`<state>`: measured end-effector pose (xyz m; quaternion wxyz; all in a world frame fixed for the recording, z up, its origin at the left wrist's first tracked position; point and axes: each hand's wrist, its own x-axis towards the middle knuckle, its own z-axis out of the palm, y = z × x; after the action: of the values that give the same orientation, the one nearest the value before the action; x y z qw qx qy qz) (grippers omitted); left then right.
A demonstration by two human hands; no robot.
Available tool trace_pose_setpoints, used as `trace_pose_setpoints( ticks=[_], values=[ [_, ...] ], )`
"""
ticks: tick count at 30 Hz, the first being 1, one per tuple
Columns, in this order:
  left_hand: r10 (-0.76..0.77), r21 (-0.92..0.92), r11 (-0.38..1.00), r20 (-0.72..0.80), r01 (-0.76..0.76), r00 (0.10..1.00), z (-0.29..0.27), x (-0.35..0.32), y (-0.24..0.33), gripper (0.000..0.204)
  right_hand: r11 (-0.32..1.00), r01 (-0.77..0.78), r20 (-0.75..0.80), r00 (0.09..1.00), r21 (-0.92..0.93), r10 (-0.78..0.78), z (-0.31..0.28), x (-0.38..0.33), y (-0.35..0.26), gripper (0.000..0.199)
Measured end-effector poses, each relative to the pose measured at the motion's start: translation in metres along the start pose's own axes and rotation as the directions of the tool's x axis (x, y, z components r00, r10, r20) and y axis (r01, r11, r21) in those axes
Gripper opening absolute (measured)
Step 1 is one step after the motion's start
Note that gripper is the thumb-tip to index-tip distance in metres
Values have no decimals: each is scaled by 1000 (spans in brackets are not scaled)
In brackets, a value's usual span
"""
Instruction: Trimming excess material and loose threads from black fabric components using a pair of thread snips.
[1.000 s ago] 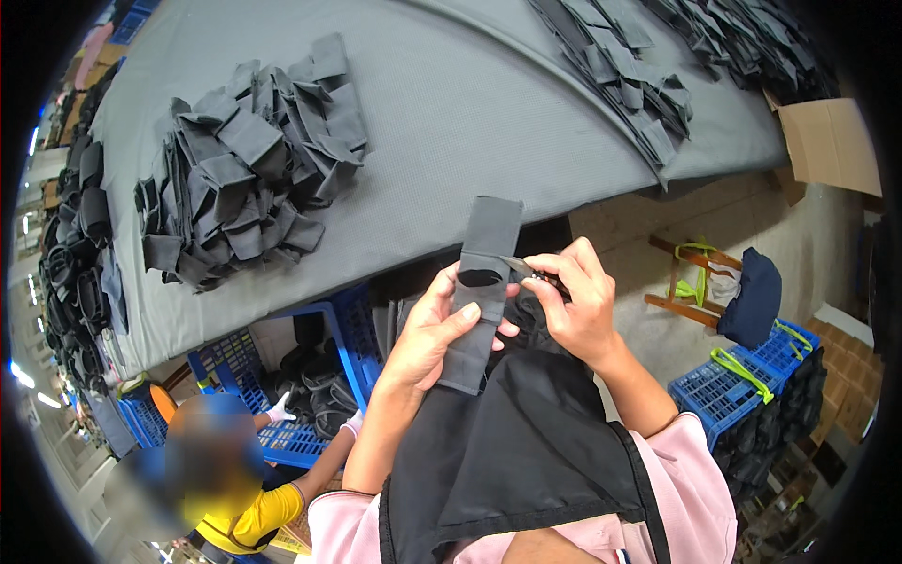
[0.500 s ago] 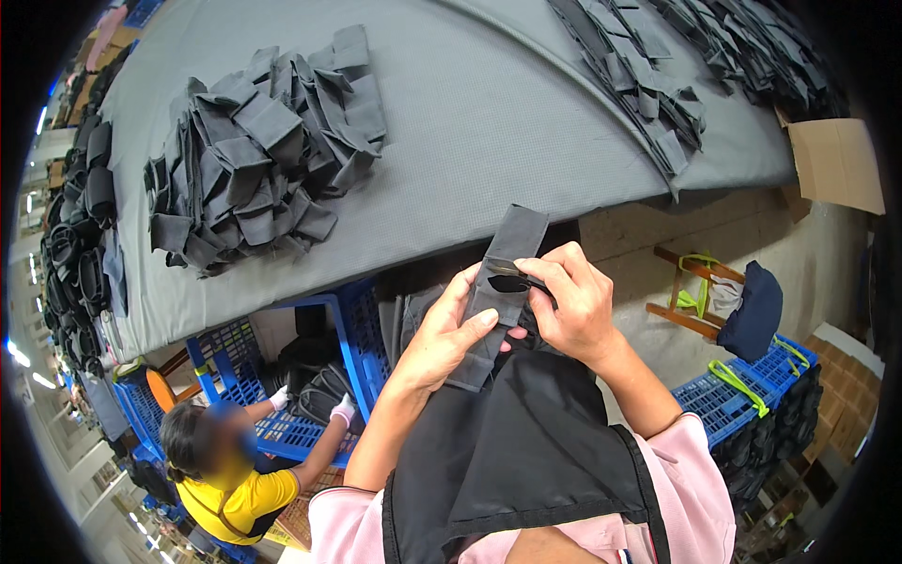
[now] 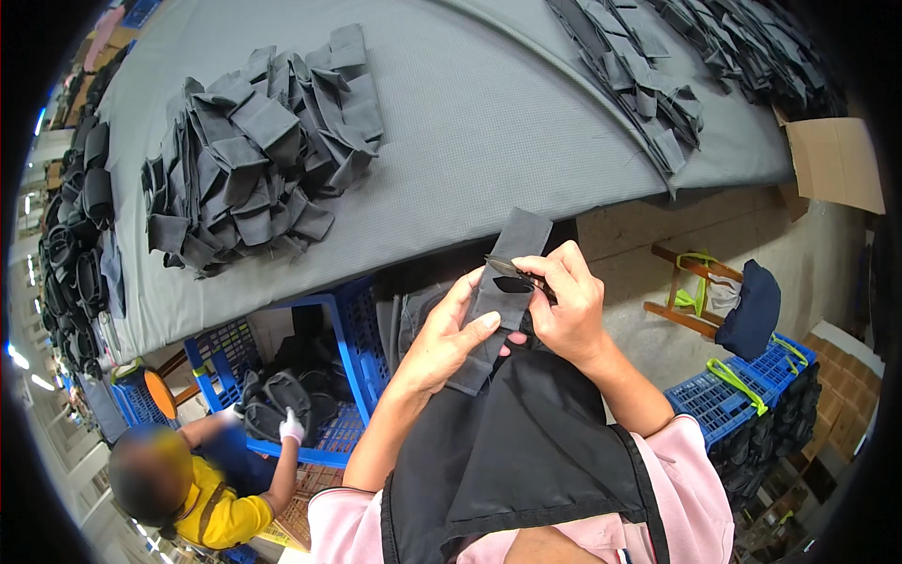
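A dark grey fabric strip [image 3: 523, 233] is held at a slant over my lap, just in front of the table edge. My left hand [image 3: 453, 334] is closed on it, thumb on top and fingertips showing beneath. A dark opening or black patch shows in the strip's middle. My right hand [image 3: 570, 305] is closed around small thread snips [image 3: 505, 267], whose blades lie over the strip beside that dark patch. Whether the blades touch the cloth I cannot tell. A black apron [image 3: 536, 442] covers my lap below.
A grey-covered table [image 3: 451, 122] bears a heap of grey fabric strips [image 3: 254, 155] and more bundles [image 3: 629, 70] at far right. At left, a co-worker in yellow [image 3: 221, 512] handles black items in a blue crate [image 3: 352, 338]. A stool [image 3: 691, 291] and blue crates [image 3: 733, 390] stand right.
The snips' blades now show further over the strip, and my right hand has shifted slightly. The co-worker has leaned back left and moved black items within the crate.
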<state>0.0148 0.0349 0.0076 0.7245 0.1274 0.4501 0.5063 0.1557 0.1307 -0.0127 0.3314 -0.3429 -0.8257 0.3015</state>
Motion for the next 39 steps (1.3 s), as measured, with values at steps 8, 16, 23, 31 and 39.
trace_pose_setpoints(
  ticks=[8, 16, 23, 31, 39],
  values=[
    [-18, 20, 1000, -14, 18, 1000, 1, -1, -2, 57, 881, -284, 107, 959, 379, 263, -1, -6, 2, 27],
    [55, -41, 997, -144, -62, 988, -9, 5, -13, 49, 710, -445, 247, 895, 546, 371, 2, 3, 21, 17],
    [123, -285, 941, -210, -181, 970, -21, 13, 1, 37, 669, -547, 376, 835, 503, 401, -21, -20, 6, 24],
    [149, -303, 926, -256, -226, 955, -24, 23, 11, 32, 930, -312, 363, 904, 194, 227, -33, -35, -20, 24],
    [131, -257, 947, -234, -191, 963, -21, 23, 13, 32, 999, 43, 460, 887, 25, -50, -31, -20, -20, 25]
  ],
)
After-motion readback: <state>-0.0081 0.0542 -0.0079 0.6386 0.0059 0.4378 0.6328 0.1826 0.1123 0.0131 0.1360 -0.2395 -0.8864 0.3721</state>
